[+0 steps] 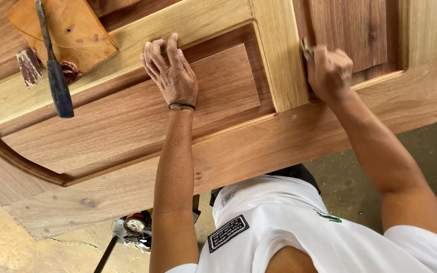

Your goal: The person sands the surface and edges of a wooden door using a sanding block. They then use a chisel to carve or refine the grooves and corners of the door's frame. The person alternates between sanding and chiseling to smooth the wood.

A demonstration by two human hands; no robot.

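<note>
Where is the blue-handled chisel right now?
In the head view, the blue-handled chisel lies at upper left on the wooden door, partly across a flat wood offcut, well clear of the left hand.

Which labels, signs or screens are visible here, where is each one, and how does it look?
Black patch: on the white shirt, near the left arm; a tilted rectangle, black with white edging and small white print.
Green mark: on the same shirt, toward the right arm; small, irregular.
Small tag: at the shirt's upper edge; pale rectangle.
No screens or packages.
</note>
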